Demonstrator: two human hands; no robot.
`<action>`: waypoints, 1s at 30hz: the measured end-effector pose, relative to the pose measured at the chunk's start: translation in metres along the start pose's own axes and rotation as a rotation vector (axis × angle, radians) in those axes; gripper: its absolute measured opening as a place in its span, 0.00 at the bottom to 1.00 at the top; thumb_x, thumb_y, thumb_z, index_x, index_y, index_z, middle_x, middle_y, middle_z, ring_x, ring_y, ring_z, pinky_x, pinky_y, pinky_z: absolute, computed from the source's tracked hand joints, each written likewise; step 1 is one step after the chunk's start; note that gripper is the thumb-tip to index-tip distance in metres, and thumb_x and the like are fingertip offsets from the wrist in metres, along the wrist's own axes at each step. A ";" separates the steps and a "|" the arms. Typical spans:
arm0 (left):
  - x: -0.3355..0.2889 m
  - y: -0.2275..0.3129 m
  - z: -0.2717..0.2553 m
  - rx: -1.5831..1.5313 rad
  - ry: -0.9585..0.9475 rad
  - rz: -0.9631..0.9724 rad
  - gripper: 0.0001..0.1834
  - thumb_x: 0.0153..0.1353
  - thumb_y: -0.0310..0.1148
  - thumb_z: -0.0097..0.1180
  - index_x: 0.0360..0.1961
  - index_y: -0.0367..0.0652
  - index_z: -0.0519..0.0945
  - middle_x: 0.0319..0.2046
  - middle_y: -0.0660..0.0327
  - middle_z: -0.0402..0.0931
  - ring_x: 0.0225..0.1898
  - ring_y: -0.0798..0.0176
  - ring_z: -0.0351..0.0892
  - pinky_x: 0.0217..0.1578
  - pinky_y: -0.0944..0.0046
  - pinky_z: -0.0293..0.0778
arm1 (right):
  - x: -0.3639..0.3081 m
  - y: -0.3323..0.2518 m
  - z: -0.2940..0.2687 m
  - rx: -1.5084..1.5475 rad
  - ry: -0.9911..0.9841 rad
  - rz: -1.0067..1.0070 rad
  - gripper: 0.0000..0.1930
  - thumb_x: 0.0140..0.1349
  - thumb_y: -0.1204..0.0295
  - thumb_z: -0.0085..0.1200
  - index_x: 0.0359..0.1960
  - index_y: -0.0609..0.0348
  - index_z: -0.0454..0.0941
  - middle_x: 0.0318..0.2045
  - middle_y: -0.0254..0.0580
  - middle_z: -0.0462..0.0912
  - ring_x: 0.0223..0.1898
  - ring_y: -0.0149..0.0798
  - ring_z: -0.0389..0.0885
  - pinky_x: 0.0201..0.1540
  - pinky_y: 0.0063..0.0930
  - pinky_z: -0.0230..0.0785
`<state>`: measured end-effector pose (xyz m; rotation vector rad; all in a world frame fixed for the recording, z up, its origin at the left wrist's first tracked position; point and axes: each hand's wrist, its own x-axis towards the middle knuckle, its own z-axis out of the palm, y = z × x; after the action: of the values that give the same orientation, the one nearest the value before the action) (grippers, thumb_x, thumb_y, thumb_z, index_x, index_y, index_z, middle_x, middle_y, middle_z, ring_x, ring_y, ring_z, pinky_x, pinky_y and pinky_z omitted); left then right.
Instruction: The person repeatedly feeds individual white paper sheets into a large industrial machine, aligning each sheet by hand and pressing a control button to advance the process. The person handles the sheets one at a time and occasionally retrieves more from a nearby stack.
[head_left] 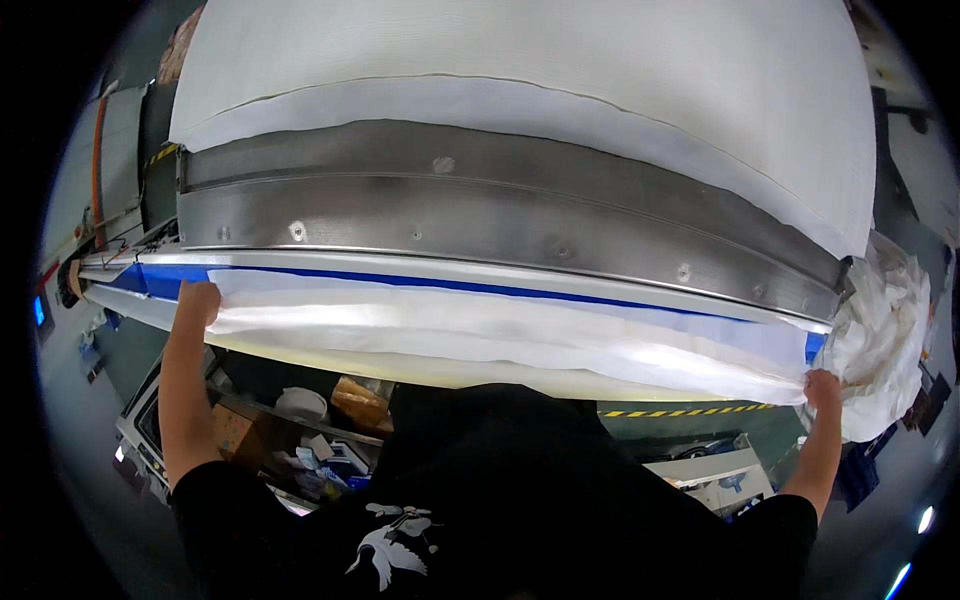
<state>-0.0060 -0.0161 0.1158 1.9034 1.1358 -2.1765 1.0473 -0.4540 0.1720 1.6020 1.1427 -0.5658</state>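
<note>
A long strip of white fabric [480, 330] stretches sideways between my two arms, its folds bunched lengthwise. My left hand [201, 300] is closed on its left end. At the opposite end my right hand [823, 388] grips the fabric's corner, fingers curled round it. Under and behind the strip runs a blue band [400, 280] on a narrow machine bed, with a pale yellow edge [450, 372] showing along the near side. Both hands hang at the near side of this bed, arms spread wide.
Beyond the bed rises a grey metal plate [370, 215] with round bolt marks; a broad white sheet [540, 50] lies behind it. Crumpled white cloth [880, 340] heaps at the right. Below left stand a cart with a white bowl [302, 403] and boxes. Yellow-black tape [685, 410] marks the floor.
</note>
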 end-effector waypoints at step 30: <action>-0.081 0.247 -0.235 -1.193 1.262 0.549 0.12 0.52 0.23 0.56 0.39 0.45 0.79 0.37 0.58 0.79 0.40 0.52 0.78 0.41 0.56 0.73 | 0.028 -0.116 -0.046 0.184 -0.101 -0.215 0.16 0.49 0.63 0.52 0.36 0.60 0.81 0.36 0.53 0.83 0.41 0.53 0.81 0.45 0.43 0.74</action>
<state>0.3300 -0.1057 0.0689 2.2285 1.1988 0.2636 0.9493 -0.4001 0.1108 1.5945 1.2227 -0.9054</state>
